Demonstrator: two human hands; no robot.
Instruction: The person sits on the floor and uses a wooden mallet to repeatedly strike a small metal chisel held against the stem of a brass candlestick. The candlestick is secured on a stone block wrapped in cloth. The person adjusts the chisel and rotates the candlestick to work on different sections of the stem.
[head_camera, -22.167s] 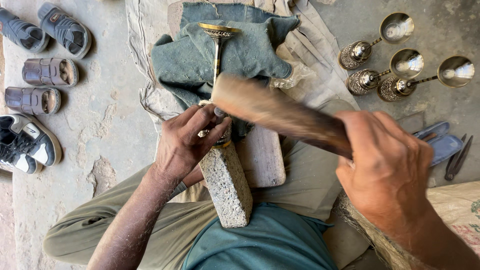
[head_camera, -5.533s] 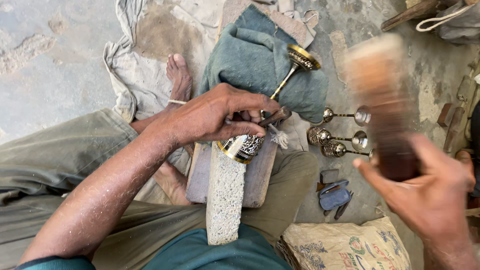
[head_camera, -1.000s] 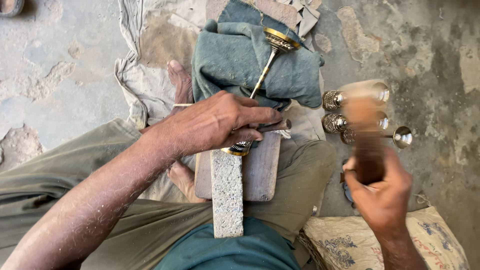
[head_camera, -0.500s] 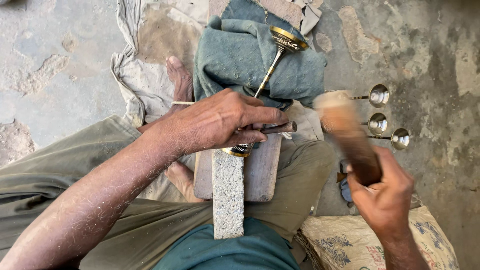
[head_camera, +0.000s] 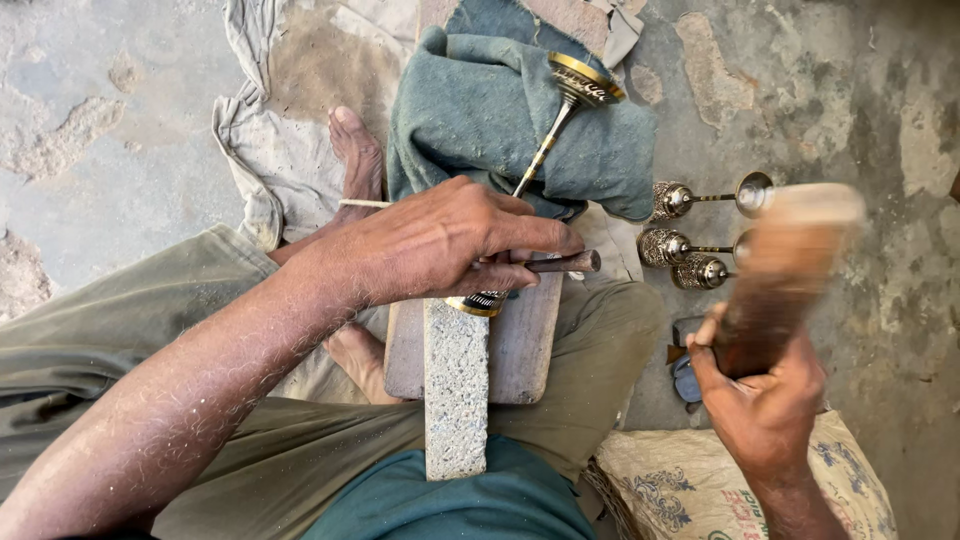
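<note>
I'm over a cracked concrete floor (head_camera: 120, 150), grey rag and teal cloth (head_camera: 480, 120) spread out. Wooden mallet (head_camera: 785, 275), clenched in my right hand (head_camera: 765, 410), has swung further right since half a second ago. Left hand (head_camera: 440, 240) grips a chisel (head_camera: 560, 264) on the brass goblet (head_camera: 560, 120), lying on the stone block (head_camera: 455, 390), its stem running up-right, foot far end.

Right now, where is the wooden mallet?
The mallet is at the right of the head view, raised in the right hand, just beside the three small goblets lying on the floor.
</note>
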